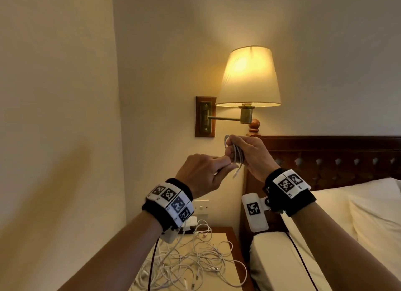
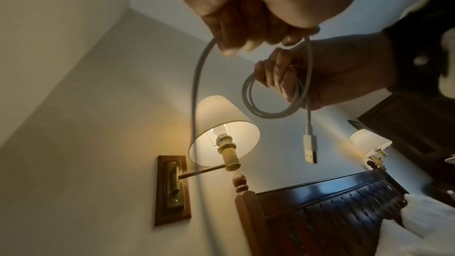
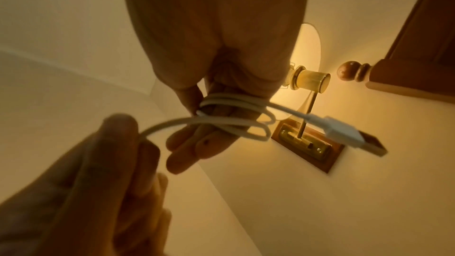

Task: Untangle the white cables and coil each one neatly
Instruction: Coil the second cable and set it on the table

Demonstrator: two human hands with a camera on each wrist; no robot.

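We face cream walls meeting in a corner; a lit wall lamp glows above the fingers, a dark carved headboard to their right.

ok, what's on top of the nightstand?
On the nightstand: a tangled pile of white cables, with a white charger at the back. The left forearm and wrist camera cover its left part.

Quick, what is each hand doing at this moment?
Left hand: closed, pinching the loose run of the white cable.
Right hand: closed, holding the same cable's coiled loops.
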